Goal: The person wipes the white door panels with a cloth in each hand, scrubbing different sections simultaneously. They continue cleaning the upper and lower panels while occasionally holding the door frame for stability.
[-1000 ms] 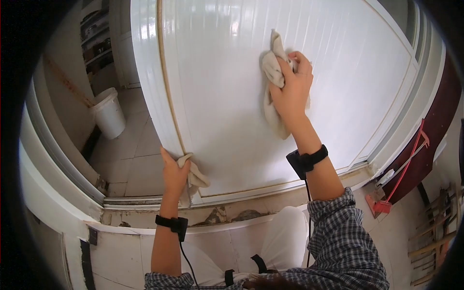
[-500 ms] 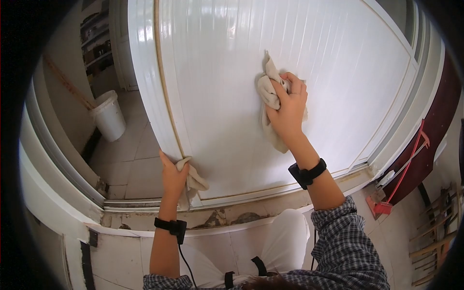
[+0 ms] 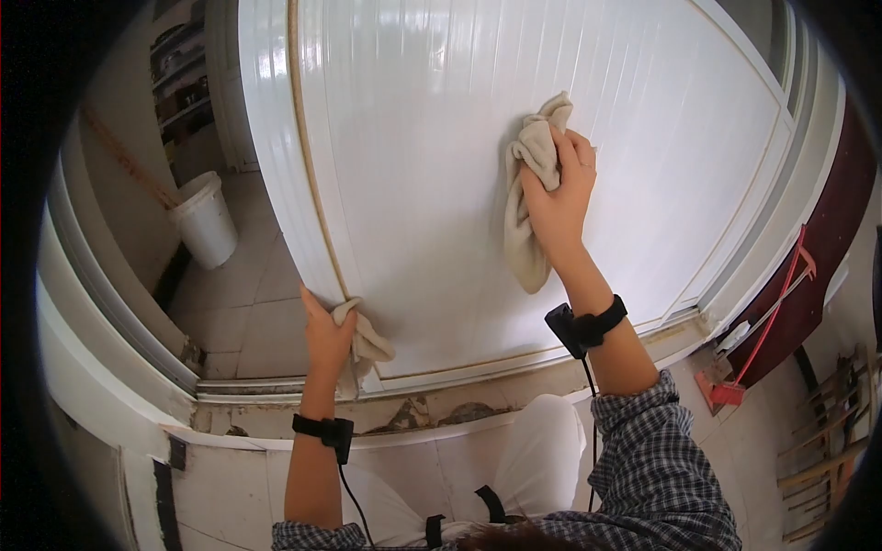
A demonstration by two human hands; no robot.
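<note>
A large white sliding door panel with vertical ridges fills the middle of the head view. My right hand grips a bunched beige cloth against the panel, right of its middle; one end of the cloth sticks up and a long fold hangs down. At the panel's lower left edge, my left hand is closed on a second, smaller beige cloth, with the fingertips partly hidden.
Beyond the doorway at left stand a white bucket and shelves. A stained floor track runs below the panel. At right are a red dustpan with a long handle and a wooden rack.
My right hand has shifted slightly right and up across the panel, and its cloth's top end now leans right. My left hand stays almost in place at the edge.
</note>
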